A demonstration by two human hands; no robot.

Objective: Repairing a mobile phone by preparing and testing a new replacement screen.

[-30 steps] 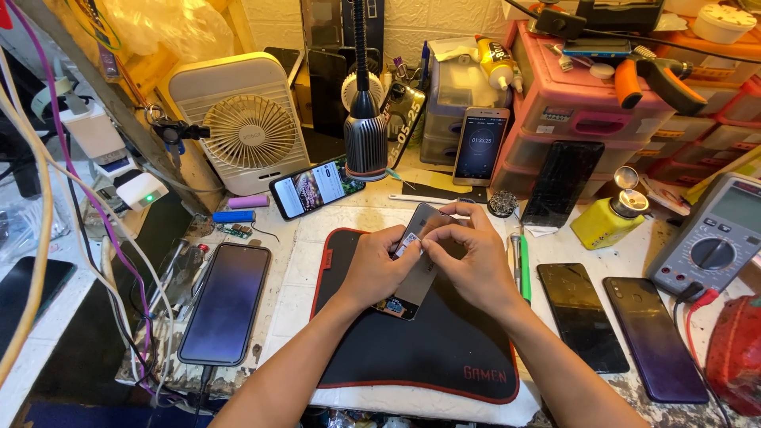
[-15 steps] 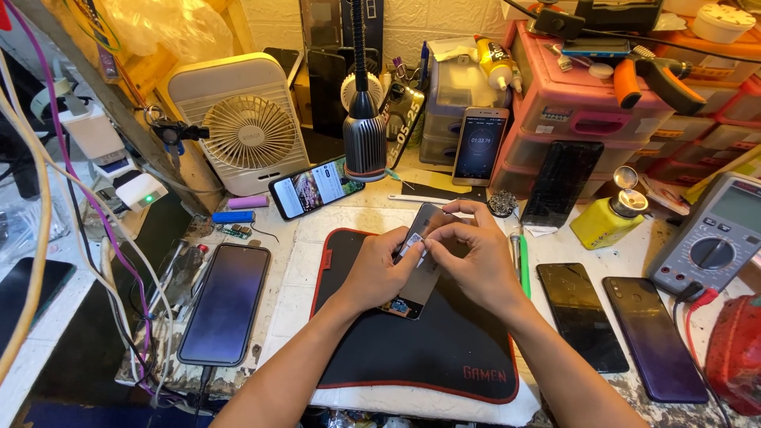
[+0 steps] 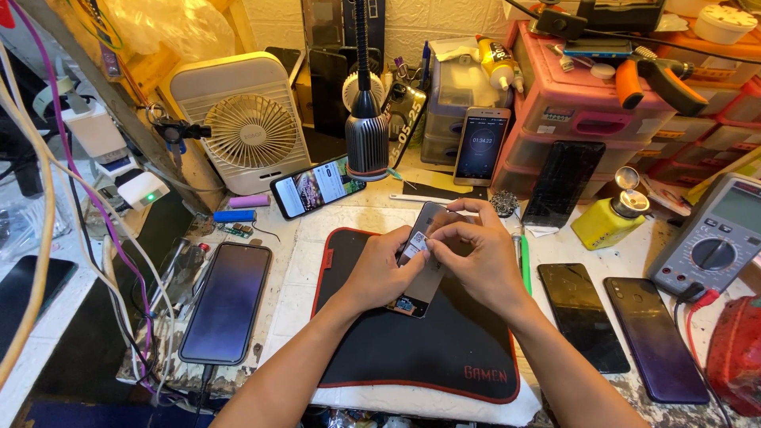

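Head view: at frame centre, over a black work mat [image 3: 444, 349], the left hand [image 3: 380, 273] props an opened phone [image 3: 420, 261] from beneath, tilted up so its back faces the person. The right hand [image 3: 479, 257] pinches a small white sticker [image 3: 415, 244] on it with narrow fingertips, apparently steadying fine work. Left of centre lies a dark phone [image 3: 226, 303]; a yellow bottle [image 3: 609, 222] stands at right.
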